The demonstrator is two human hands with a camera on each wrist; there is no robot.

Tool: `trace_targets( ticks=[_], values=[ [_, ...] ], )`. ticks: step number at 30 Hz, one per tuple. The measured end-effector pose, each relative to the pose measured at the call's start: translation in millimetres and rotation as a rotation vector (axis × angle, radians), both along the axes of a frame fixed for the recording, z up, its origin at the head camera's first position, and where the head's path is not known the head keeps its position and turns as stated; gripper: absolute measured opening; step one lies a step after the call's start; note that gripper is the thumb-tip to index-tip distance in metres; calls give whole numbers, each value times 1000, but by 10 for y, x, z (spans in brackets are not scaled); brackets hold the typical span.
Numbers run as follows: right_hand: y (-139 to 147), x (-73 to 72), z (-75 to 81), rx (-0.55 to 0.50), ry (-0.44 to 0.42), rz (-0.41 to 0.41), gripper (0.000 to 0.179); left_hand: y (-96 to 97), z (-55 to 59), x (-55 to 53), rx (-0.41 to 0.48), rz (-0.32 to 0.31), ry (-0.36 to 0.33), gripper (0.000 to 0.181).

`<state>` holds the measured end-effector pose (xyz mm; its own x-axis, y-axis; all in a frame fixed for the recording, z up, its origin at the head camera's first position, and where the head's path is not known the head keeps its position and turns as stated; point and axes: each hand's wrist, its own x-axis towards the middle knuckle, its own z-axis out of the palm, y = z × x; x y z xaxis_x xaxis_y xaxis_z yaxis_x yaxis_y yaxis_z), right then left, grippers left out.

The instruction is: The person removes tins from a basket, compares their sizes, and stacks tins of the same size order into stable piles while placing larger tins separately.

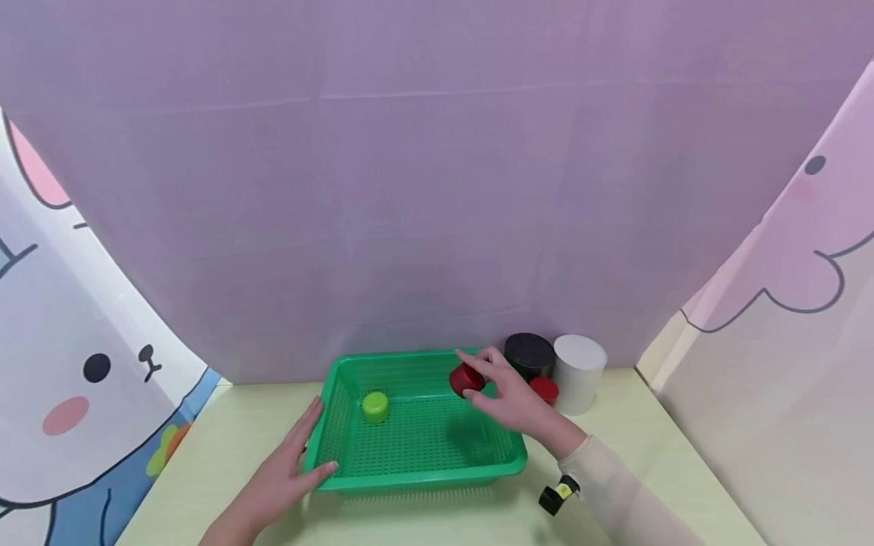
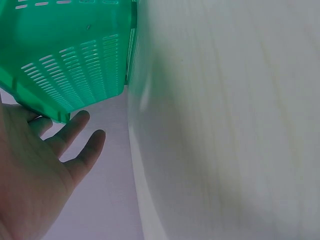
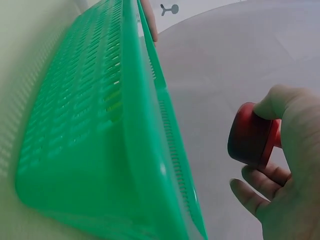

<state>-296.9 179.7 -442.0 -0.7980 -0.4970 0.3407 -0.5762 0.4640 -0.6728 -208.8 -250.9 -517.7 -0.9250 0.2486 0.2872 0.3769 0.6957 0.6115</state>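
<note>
My right hand [image 1: 510,396] pinches a small dark red round container [image 1: 466,378] between thumb and fingers, above the right part of a green plastic basket [image 1: 413,480]. In the right wrist view the red container [image 3: 250,135] is tilted, with the thumb on its top edge. My left hand [image 1: 281,474] rests at the basket's left side, fingers straight along the rim and thumb at the front corner. A lime green round container [image 1: 375,408] sits inside the basket, towards its left.
Behind my right forearm stand a black cylinder [image 1: 529,353], a white cylinder [image 1: 580,371] and a small container with a red top [image 1: 545,389]. A purple cloth [image 1: 423,189] hangs behind the pale table [image 1: 635,440]. Patterned cloths flank both sides.
</note>
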Motion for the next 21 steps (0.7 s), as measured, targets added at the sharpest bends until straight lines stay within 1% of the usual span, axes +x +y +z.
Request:
trace_targets(
  ticks=[6,12,18,21],
  values=[
    [124,31,-29,-30,32,-11,68,-2,9,1,4,-2,-7,101],
    [231,74,-12,-19,59,-39,69,-7,-14,-9,-10,-6,5,101],
    [343,91,-6,-25,136,-44,66,-22,-34,-18,-16,-11,20,101],
    [406,85,-10,-25,159,-54,63,-28,-32,-17,-14,-8,19,101]
  ],
)
